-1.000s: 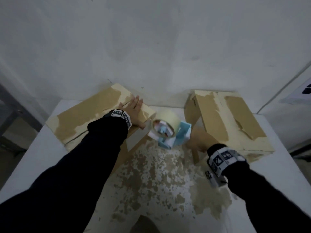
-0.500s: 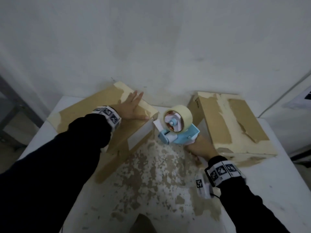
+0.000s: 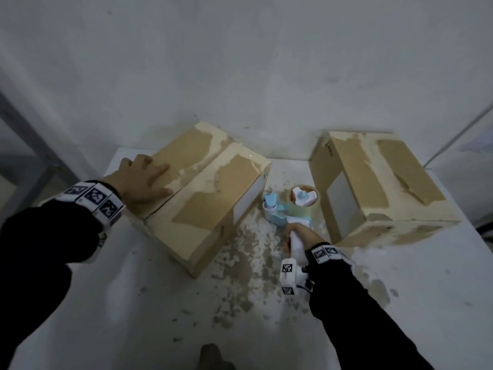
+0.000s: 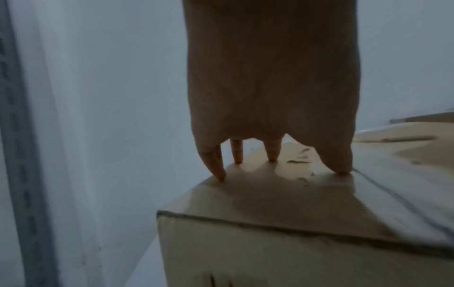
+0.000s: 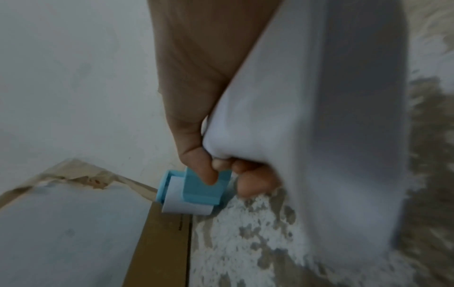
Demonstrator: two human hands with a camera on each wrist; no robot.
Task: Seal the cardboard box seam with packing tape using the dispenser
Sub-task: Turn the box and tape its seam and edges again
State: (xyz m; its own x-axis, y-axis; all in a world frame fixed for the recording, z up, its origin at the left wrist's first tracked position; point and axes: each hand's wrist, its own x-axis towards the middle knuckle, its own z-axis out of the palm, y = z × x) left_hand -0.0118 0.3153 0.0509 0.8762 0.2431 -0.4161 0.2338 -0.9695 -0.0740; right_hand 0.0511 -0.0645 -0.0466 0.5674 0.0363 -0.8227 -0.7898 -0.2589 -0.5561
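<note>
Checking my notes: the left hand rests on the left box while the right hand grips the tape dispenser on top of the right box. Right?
Not quite. In the head view the tape dispenser, gripped by the right hand, sits down on the table between the boxes. The left hand does rest on the left box.

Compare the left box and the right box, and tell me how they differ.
The left box has the left hand pressed flat on its top; the right box is untouched. The left box looks lower and flatter, the right box taller. The dispenser, held by the right hand, stands between them with its front end towards the left box. Both are brown cardboard, patched with pale torn tape, on the white table.
</note>
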